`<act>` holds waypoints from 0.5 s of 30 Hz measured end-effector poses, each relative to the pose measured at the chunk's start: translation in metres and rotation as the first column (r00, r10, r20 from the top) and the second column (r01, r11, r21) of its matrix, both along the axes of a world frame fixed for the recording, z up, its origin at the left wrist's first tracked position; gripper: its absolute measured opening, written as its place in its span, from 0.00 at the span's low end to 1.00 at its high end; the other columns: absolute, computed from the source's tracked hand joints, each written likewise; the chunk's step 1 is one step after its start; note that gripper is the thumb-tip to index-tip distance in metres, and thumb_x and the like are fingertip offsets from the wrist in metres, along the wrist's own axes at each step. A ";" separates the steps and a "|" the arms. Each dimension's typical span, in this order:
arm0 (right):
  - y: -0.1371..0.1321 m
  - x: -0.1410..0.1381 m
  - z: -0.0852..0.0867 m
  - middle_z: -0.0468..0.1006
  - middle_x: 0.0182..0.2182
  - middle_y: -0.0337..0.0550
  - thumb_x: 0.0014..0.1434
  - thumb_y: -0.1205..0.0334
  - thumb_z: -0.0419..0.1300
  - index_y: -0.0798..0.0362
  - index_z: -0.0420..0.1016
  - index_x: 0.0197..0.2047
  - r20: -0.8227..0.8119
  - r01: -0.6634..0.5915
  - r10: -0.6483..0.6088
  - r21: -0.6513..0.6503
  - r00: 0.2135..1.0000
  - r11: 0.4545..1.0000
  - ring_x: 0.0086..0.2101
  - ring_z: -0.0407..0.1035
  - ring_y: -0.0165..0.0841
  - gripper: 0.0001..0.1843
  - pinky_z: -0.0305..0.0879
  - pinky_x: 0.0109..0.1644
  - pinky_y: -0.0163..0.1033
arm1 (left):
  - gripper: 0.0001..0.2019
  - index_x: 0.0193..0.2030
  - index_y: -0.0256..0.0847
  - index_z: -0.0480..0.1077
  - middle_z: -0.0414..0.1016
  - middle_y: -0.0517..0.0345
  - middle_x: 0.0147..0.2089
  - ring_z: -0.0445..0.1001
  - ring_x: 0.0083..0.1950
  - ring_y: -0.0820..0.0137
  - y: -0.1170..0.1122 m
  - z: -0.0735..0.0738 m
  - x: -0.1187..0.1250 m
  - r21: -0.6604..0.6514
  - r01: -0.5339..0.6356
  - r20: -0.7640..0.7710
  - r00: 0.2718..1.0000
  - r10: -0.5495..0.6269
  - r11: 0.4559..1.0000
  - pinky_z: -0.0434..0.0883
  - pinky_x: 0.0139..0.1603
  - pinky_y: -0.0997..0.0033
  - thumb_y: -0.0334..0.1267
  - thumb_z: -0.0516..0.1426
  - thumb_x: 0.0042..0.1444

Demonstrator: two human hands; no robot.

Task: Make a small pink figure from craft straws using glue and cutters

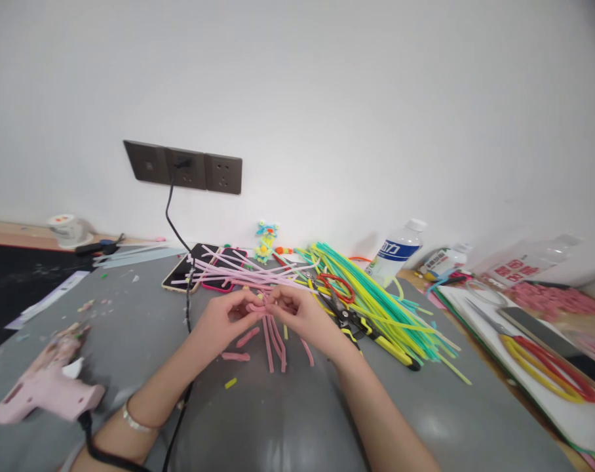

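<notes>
Both hands meet over the middle of the grey table (258, 419), fingers pinched. My left hand (231, 318) and my right hand (295, 311) grip a short pink pipe cleaner (255, 307) between them; its exact shape is partly covered by the fingers. Below the fingertips lie several longer pink stems (275, 347). Short cut pink pieces (236, 357) rest beside my left hand. Behind the hands spreads a loose heap of pale pink pipe cleaners (219, 272). To the right of my right hand are black pliers with yellow handles (349, 318).
A pink glue gun (49, 387) lies at left, its black cord (188, 301) running to the wall socket. Two phones (182, 272) sit under the pale stems. Yellow and green pipe cleaners (386, 308), a water bottle (398, 252) and scissors (548, 367) are at right.
</notes>
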State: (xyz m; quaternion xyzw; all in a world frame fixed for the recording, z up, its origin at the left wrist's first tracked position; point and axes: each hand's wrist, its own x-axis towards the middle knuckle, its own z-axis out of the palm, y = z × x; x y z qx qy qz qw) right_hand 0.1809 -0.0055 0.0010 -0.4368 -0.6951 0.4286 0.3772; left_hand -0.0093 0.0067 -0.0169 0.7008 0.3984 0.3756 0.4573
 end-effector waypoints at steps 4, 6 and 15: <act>0.001 0.003 0.004 0.59 0.21 0.31 0.59 0.59 0.58 0.53 0.69 0.31 0.023 0.022 -0.022 0.006 0.999 1.000 0.23 0.51 0.27 0.08 0.47 0.27 0.33 | 0.11 0.38 0.38 0.72 0.79 0.52 0.37 0.79 0.39 0.65 -0.002 0.005 0.001 0.020 -0.017 0.051 0.999 0.016 1.000 0.76 0.40 0.67 0.44 0.58 0.57; 0.000 0.004 0.006 0.57 0.20 0.30 0.59 0.59 0.58 0.53 0.68 0.30 0.027 0.027 -0.027 -0.004 0.999 1.000 0.22 0.50 0.27 0.08 0.47 0.26 0.33 | 0.10 0.38 0.38 0.72 0.79 0.53 0.37 0.79 0.39 0.65 -0.002 0.005 0.001 0.025 -0.020 0.060 0.998 0.019 0.999 0.76 0.40 0.68 0.44 0.58 0.57; -0.001 0.005 0.007 0.61 0.23 0.33 0.60 0.60 0.56 0.53 0.66 0.30 -0.008 -0.012 0.012 -0.032 1.000 0.999 0.24 0.52 0.26 0.08 0.49 0.27 0.33 | 0.08 0.34 0.39 0.71 0.79 0.55 0.34 0.79 0.35 0.67 -0.002 0.004 -0.002 0.055 -0.011 0.031 0.999 0.010 0.998 0.76 0.38 0.69 0.42 0.58 0.57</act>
